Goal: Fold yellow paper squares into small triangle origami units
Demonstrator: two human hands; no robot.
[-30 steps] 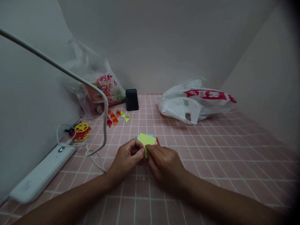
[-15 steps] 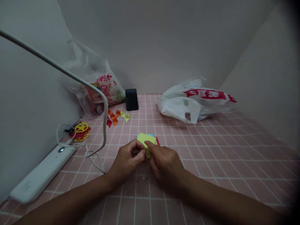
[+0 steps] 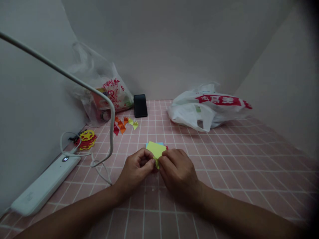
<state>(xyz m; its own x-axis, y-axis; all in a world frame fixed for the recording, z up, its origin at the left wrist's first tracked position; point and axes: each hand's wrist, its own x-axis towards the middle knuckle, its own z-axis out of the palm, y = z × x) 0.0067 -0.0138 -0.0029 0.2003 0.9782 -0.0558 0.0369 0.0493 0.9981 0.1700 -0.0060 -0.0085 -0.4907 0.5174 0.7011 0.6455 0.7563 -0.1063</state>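
Hands meet low over the pink tiled surface (image 3: 224, 166), fingertips pressed together around a small folded piece of yellow-green paper (image 3: 156, 162). The left hand (image 3: 136, 168) is curled closed, thumb and forefinger pinching the paper's left edge; the right hand (image 3: 178, 171) is likewise closed, its fingers bent over and gripping the paper from the other side. The folded piece sits right between the two, just off the tiles as far as I can see.

Just beyond the fingertips lies a small stack of coloured paper squares (image 3: 156, 147), a yellow sheet on top with blue and red edges peeking out beneath; the right hand partly covers its near corner.

Farther out from the left hand, a scatter of little folded triangles (image 3: 124, 123) in red, orange and yellow rests on the tiles, and past those a dark phone (image 3: 140, 105) leans by the back wall. Off to the left hand's outer side are a white power strip (image 3: 42, 186), a looping white cable (image 3: 99, 159), red and yellow paper cut-outs (image 3: 86, 139) and a clear plastic bag (image 3: 102, 93). Well beyond the right hand sits a white plastic bag with red print (image 3: 206, 108).
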